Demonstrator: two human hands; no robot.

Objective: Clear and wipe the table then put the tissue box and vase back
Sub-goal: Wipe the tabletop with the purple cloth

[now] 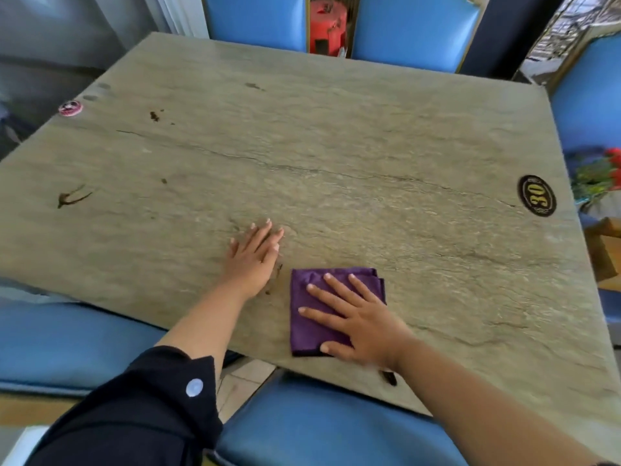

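right hand (363, 326): I'm pressing it flat on the purple cloth (311, 317), palm down, fingers spread wide and pointing up and to the left, not gripping anything.
left hand (253, 260): lying flat on the bare table (336, 146) just left of the cloth, fingers straight and close together, holding nothing. Arm's reaching in from the lower left, dark sleeve (141, 408) pushed up past the forearm.
cloth: folded into a rough square, sitting close to the near edge of the table, just off my left hand and not touching it.
stains: a brown smear (69, 198) is sitting way out on the left, smaller dark specks (154, 116) further back, and a dark streak between my hands.
edges: the near edge is running right under my right wrist. There's a round sticker (70, 107) at the far left edge and an oval "30" badge (537, 196) by the right edge.
open room: the whole middle and far side of the top is lying open ahead of both hands.
around it: blue chairs (416, 28) on every side, with some red flowers (605, 173) off the right edge, too blurry to say what they're standing in.
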